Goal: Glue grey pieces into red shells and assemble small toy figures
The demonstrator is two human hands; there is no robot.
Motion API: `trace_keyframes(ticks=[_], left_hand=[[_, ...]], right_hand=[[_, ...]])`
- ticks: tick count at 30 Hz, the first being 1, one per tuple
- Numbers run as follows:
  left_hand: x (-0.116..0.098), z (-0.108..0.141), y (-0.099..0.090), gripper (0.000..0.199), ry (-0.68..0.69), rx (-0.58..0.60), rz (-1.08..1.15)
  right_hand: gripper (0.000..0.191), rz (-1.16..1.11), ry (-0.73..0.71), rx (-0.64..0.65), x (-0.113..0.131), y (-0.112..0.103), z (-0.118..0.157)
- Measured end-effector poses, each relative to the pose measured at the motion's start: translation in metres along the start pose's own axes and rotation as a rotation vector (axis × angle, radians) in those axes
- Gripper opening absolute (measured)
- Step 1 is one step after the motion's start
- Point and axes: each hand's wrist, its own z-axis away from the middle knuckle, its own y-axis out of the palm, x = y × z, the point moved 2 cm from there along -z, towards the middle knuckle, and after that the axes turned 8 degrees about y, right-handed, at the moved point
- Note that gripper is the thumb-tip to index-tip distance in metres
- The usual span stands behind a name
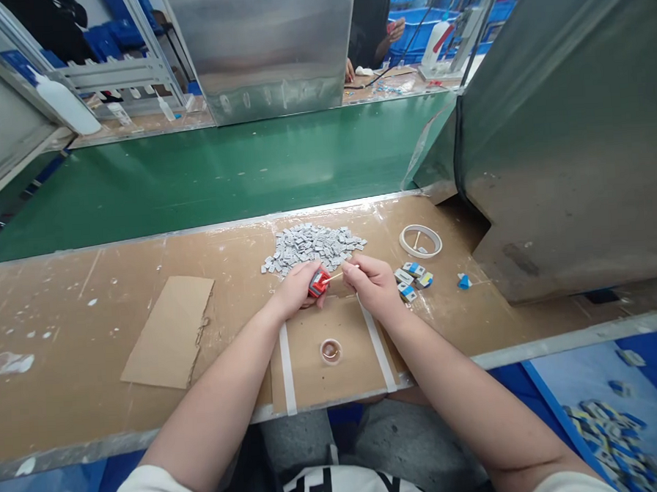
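Note:
My left hand (pixel 298 288) is closed around a small red plastic toy part (pixel 318 283) with a dark and grey face. My right hand (pixel 370 279) pinches a thin pale stick (pixel 335 276). The stick's far end meets the red part or lies right at it; I cannot tell whether they touch. Just beyond both hands lies a heap of small grey flat pieces (pixel 317 243). Nearer to me, a small clear cup (pixel 330 351) with brownish liquid stands on a taped cardboard sheet (pixel 308 386).
Right of my hands sit several blue, white and yellow blocks (pixel 412 278), a tape roll (pixel 421 241) and a blue piece (pixel 463 281). Loose cardboard (pixel 168 331) lies left. Behind runs a green belt (pixel 236 170); a metal panel (pixel 565 138) stands right. A co-worker's hand (pixel 396 29) shows beyond.

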Motion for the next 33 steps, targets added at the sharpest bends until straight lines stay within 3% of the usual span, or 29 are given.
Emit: trace_keyframes(ticks=[9,20,27,33], left_hand=[[0.0003,0.0003,-0.0005,0.045,0.011,0.011,-0.018],[-0.0008,-0.0002,0.0005,0.048,0.000,0.013,-0.037],[-0.0013,0.0002,0.0006,0.045,-0.015,-0.019,-0.029],[-0.0011,0.0002,-0.0003,0.045,-0.029,-0.022,-0.036]], right_hand=[[0.057,0.042,-0.031,0.067,0.0077,0.0046,0.0005],[0.056,0.055,0.010,-0.070,0.0011,0.0003,-0.0007],[0.050,0.200,-0.084,-0.127,0.0086,-0.0021,0.0013],[0.047,0.166,-0.106,-0.071,0.0062,-0.0021,0.0025]])
